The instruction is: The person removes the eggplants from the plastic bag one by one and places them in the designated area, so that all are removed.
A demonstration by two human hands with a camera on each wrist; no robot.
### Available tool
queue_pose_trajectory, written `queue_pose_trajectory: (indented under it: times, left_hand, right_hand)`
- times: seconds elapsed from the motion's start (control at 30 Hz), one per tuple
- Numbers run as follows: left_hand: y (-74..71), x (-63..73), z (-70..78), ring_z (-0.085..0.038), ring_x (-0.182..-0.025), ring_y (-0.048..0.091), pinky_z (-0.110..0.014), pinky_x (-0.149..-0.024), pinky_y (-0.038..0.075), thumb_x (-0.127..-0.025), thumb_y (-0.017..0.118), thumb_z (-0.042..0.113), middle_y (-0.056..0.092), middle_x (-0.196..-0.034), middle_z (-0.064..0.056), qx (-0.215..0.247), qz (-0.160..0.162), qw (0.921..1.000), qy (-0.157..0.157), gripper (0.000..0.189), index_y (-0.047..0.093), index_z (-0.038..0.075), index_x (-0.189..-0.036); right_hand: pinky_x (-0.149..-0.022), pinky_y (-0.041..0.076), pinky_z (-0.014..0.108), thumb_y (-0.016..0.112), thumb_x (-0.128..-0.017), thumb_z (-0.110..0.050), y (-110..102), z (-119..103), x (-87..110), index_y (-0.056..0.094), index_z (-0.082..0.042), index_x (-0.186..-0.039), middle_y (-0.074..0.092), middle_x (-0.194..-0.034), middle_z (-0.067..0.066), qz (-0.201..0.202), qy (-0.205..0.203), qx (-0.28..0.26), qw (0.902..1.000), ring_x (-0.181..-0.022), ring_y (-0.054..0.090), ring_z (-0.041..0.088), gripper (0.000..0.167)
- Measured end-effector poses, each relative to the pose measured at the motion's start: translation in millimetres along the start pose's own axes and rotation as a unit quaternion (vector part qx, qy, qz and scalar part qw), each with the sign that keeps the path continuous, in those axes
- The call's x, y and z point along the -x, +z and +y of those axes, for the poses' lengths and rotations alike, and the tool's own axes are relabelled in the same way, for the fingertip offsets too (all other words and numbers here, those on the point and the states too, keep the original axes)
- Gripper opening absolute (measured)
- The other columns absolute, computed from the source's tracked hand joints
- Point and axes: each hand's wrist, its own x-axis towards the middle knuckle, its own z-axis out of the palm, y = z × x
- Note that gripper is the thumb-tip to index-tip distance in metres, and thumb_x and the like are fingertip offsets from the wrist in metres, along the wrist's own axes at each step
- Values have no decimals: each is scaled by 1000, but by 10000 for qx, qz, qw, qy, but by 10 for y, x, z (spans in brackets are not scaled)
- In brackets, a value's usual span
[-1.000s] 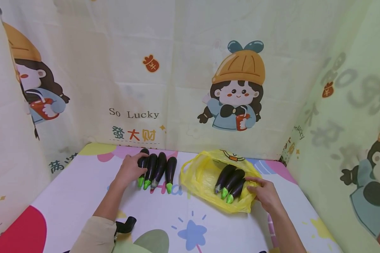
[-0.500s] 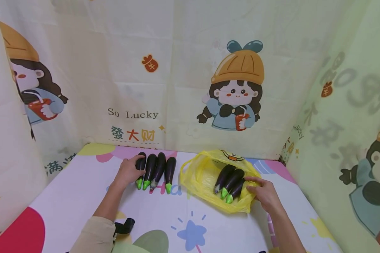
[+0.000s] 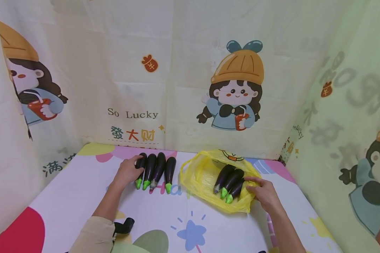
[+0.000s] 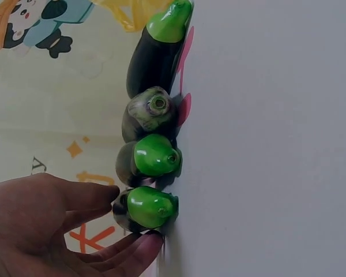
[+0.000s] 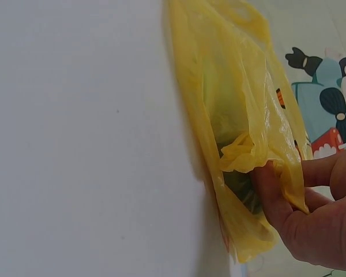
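My left hand (image 3: 128, 172) grips the leftmost eggplant (image 4: 153, 206) of a row on the table, with the thumb on one side and the fingers on the other. Beside it lie more dark eggplants with green stem ends: a near neighbour (image 3: 149, 171), one with a greyish end (image 3: 158, 171), and one slightly apart (image 3: 170, 175). To the right, a yellow plastic bag (image 3: 196, 182) lies with its mouth spread, and three eggplants (image 3: 232, 183) are inside. My right hand (image 3: 264, 192) pinches the bag's right rim, some fingers inside and some behind the film (image 5: 279, 184).
A white table (image 3: 158, 218) with printed shapes carries everything. Printed cloth (image 3: 183, 70) hangs close behind its far edge and at both sides. A black curved piece (image 3: 125, 225) sticks out by the left sleeve.
The leftmost eggplant has shifted slightly left and toward me with my left hand, its top now level with its neighbours. My right hand and the bag stay as they were.
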Motion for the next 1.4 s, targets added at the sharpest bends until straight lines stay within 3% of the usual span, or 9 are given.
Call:
queue_pose_trajectory:
  times: [0.23, 0.5, 0.67, 1.0, 1.23, 1.4]
  left_hand:
    - [-10, 8, -5, -47, -116, 60, -60, -95, 54, -98, 60, 14, 54, -143, -37, 87, 103, 9999, -71, 56, 47, 1, -151]
    - [-15, 11, -9, -35, -95, 65, -44, -76, 56, -96, 64, 15, 68, -117, -31, 208, 156, 9997, -45, 55, 50, -2, -146]
    - [-20, 18, -18, -37, -97, 63, -48, -79, 56, -95, 64, 15, 67, -118, -31, 206, 174, 9996, -19, 55, 51, -4, -145]
    - [-24, 23, -7, -50, -118, 50, -61, -94, 49, -96, 64, 16, 53, -131, -39, 126, 288, 9994, -137, 56, 50, -5, -145]
    - [-2, -12, -30, -38, -97, 61, -46, -79, 56, -94, 65, 12, 65, -114, -31, 301, 317, 9990, -103, 53, 52, -6, -143]
    - [5, -22, -42, -35, -93, 62, -41, -75, 58, -94, 63, 12, 67, -111, -29, 357, 306, 9988, -125, 53, 53, -5, -143]
  right_hand:
    - [-74, 57, 25, 61, -101, -4, 2, 18, -1, 58, 2, -144, 43, -151, 26, -19, 39, 27, 10000, -90, 62, 16, 44]
    - [-75, 58, 24, 60, -100, -3, 6, 8, 9, 58, 3, -144, 41, -151, 27, -37, 60, -33, 10000, -91, 63, 16, 44]
    - [-76, 58, 23, 60, -100, -3, 10, 14, 6, 58, 3, -143, 41, -152, 27, -26, 67, -51, 10000, -91, 63, 15, 44]
    - [-75, 57, 24, 61, -101, -4, 10, 12, 3, 58, 3, -144, 41, -153, 27, -45, 49, -4, 10000, -91, 63, 16, 43]
    - [-75, 57, 24, 61, -101, -4, 10, 2, 2, 58, 3, -144, 41, -153, 27, -43, 28, 23, 10000, -90, 63, 15, 44]
    - [-75, 58, 24, 61, -100, -3, 13, -4, 2, 58, 3, -143, 42, -152, 27, -37, 11, 41, 10000, -90, 63, 15, 44]
